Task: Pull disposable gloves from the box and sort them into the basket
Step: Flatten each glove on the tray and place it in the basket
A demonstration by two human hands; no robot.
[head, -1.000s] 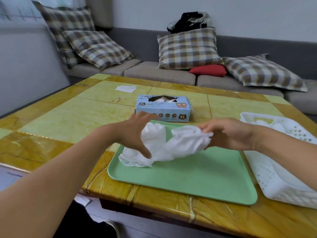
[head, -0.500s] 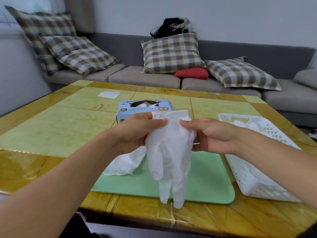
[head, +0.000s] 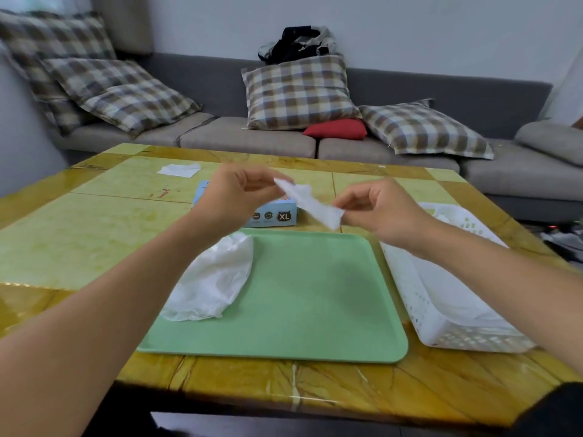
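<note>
Both hands hold one white disposable glove (head: 310, 201) in the air above the far edge of the green tray (head: 303, 298). My left hand (head: 235, 197) pinches its upper left end and my right hand (head: 378, 212) pinches its lower right end, so it stretches slanting between them. The blue glove box (head: 277, 214) marked XL stands behind, mostly hidden by my left hand. A second crumpled white glove (head: 214, 279) lies on the tray's left side. The white perforated basket (head: 441, 323) sits to the right of the tray with white gloves inside.
A white paper scrap (head: 179, 169) lies on the yellow-green table (head: 94, 234) at the back left. A grey sofa (head: 252, 140) with checked cushions and a red pillow (head: 336, 129) runs behind the table.
The glove hung down open between my hands half a second ago. Now it is pulled taut and slanted, held higher. The other glove stays on the tray.
</note>
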